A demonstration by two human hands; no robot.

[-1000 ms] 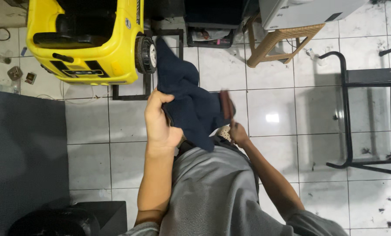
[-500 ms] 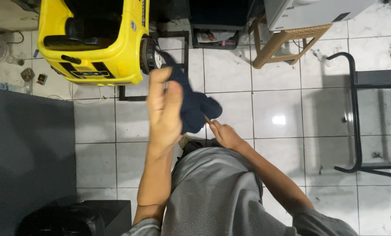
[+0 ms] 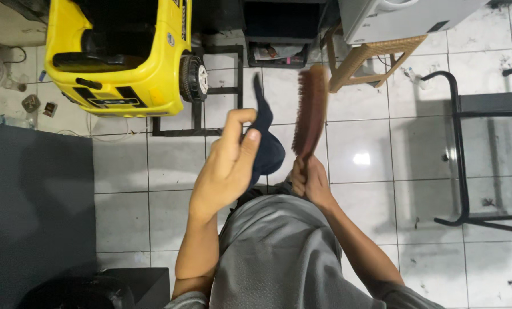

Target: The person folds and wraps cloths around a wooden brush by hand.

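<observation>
I see the left hand (image 3: 224, 166) w/ thumb and fingers pinched on a dark navy cloth (image 3: 265, 146); the fabric sticks up past the fingertips and bunches just right of the thumb. Right hand (image 3: 308, 180) is fisted tight on the handle of a brown brush (image 3: 310, 109), bristle head upright above the knuckles, just beside the cloth; can't tell if touching. Below both wrists: grey shirt (image 3: 279, 252). Beyond the fingertips, a yellow toy car (image 3: 118, 57) on white tile floor (image 3: 359, 154); black metal frame (image 3: 467, 149) well right of the brush.
</observation>
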